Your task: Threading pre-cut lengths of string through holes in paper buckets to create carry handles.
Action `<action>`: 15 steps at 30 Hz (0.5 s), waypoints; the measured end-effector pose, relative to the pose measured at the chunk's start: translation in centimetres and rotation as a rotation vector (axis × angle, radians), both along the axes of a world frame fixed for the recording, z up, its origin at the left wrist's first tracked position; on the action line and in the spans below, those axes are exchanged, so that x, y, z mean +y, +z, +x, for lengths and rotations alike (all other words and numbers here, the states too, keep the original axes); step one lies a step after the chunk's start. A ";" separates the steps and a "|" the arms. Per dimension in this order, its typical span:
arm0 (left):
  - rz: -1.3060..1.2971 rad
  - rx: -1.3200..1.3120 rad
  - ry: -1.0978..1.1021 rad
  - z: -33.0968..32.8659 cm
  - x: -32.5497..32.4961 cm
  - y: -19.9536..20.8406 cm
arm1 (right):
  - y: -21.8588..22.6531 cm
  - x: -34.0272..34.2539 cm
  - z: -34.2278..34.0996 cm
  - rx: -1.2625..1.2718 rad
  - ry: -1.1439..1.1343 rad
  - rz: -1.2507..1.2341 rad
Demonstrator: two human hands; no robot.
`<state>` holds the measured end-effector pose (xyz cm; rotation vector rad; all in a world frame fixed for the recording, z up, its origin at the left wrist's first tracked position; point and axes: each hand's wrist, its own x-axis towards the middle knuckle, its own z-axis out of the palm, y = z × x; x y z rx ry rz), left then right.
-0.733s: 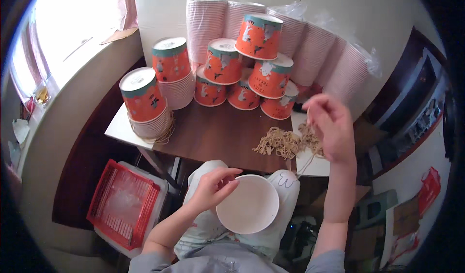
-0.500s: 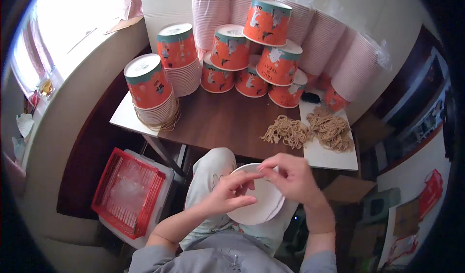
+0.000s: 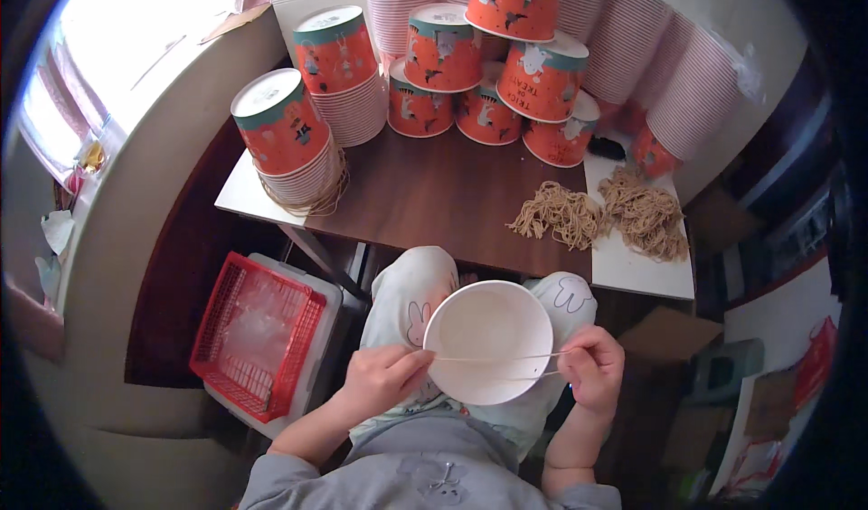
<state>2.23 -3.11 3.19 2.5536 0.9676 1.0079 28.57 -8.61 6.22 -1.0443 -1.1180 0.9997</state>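
Note:
A paper bucket (image 3: 488, 325) with a white inside rests between my thighs, its round mouth facing up at me. Across that mouth runs a thin tan cord (image 3: 497, 359), pulled straight between my two hands. My left hand (image 3: 387, 376) is closed at the bucket's left rim, thumb and forefinger pinching one end. Beyond the right rim, my right hand (image 3: 592, 370) pinches the cord too, fingers curled. A second stretch of cord slants from the right hand to the bucket's right wall, near a small dark hole.
On the brown table (image 3: 425, 193), orange-and-teal buckets (image 3: 542, 80) stand upside down in a pyramid, with nested bucket stacks (image 3: 282, 135) on the left. Tan cord bundles (image 3: 642, 213) lie at the right. Wrapped stacks (image 3: 692, 94) line the back. A red basket (image 3: 258, 334) sits lower left.
My hands were close together over the bucket and have moved apart to either side, drawing the cord straight. The bucket's mouth shows more fully. The view has tilted down slightly.

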 end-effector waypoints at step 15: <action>0.463 -0.021 -0.149 1.5 0.7 -0.9 | -2.4 1.4 -5.6 -0.516 -0.058 0.005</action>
